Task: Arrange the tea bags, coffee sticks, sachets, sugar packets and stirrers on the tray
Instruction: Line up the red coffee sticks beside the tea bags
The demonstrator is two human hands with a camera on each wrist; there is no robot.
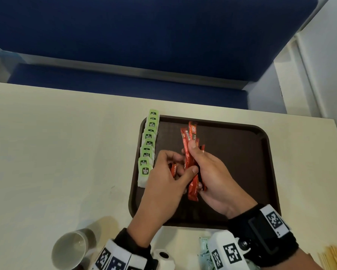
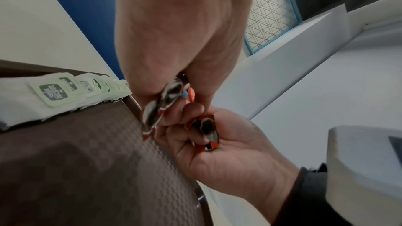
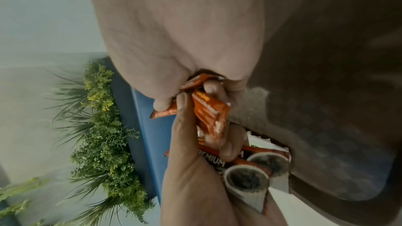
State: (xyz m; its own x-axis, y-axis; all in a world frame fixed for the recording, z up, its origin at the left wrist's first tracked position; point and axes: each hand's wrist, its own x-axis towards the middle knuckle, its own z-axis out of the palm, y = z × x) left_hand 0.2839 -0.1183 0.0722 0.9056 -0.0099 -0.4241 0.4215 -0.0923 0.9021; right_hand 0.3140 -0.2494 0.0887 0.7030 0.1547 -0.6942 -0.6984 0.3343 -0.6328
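Over the brown tray (image 1: 241, 172), the right hand (image 1: 218, 180) is gripping a bundle of red coffee sticks (image 1: 191, 145), fingers curled around them, while the left hand (image 1: 163, 188) is pinching another red stick (image 1: 173, 169) beside it. Green-tagged tea bags (image 1: 147, 145) are lying in an overlapping row along the tray's left edge. A paper cup (image 1: 70, 248) and wooden stirrers (image 1: 335, 258) are sitting on the near counter (image 1: 56, 152).

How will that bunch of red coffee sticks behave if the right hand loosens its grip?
The coffee sticks look glossy and already fan unevenly in the right hand, so they would probably slide apart. They seem thin and light, and likely to drop flat onto the tray rather than roll.
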